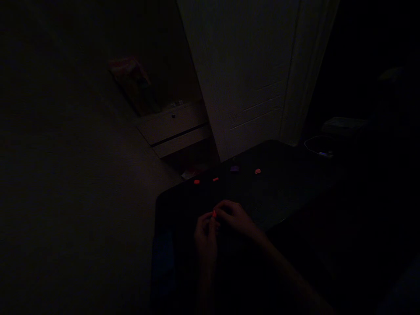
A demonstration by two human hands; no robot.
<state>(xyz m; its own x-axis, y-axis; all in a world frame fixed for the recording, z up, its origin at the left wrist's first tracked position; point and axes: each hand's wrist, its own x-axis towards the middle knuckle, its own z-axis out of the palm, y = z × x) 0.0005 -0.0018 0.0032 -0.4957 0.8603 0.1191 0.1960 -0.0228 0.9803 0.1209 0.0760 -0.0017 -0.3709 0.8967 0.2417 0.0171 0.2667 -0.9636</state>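
Observation:
The picture is very dark. Over the dark table (pixel 272 192), a small bright orange-red piece (pixel 214 214) is pinched between the fingertips of both hands; its kind is too small and dim to make out. My left hand (pixel 206 234) closes on it from below and the left. From the right, my right hand (pixel 233 215) grips it with thumb and forefinger. Beyond the hands lie a small orange-red piece (pixel 197 181), a flatter red piece (pixel 215 179), a purple block (pixel 234 169) and a roundish orange-pink piece (pixel 257 171).
A pale door (pixel 249 87) stands behind the table, with a drawer unit (pixel 177 124) to its left. On the right lies a white cable (pixel 308 141) near a pale flat object (pixel 343 124). A dark blue object (pixel 164 258) is at the near left.

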